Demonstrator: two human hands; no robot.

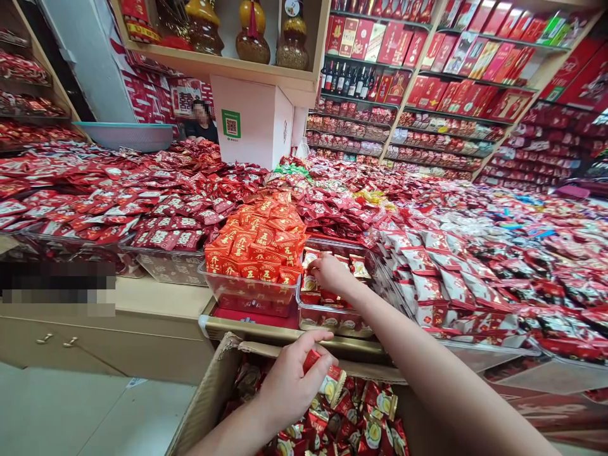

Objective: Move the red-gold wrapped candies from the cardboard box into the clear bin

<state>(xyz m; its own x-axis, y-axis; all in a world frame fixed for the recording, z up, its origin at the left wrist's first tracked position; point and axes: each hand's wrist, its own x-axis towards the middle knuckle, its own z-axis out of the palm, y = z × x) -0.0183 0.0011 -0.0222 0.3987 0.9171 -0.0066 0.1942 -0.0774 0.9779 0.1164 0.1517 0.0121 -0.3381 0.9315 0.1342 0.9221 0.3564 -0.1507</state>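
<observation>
My left hand point(295, 375) is over the open cardboard box point(202, 405), its thumb and fingers closed around a red-and-gold wrapped candy point(331, 384). Below it in the box lie many similar wrapped candies point(373, 432). My right hand point(334, 276) reaches into a clear plastic tub point(332, 318) on the counter edge. Its fingers are bent and pressed together at a wrapped candy point(311, 258) by the tub's left side; the fingertips are partly hidden. More red-and-gold candies point(360, 266) lie in this tub.
A clear bin heaped with orange-red packets point(261, 240) stands just left of the tub. White-and-red packets point(446, 278) rise on the right. Behind are a white pillar point(247, 120), a blue basket point(128, 136), stocked shelves point(365, 69) and a person point(203, 123).
</observation>
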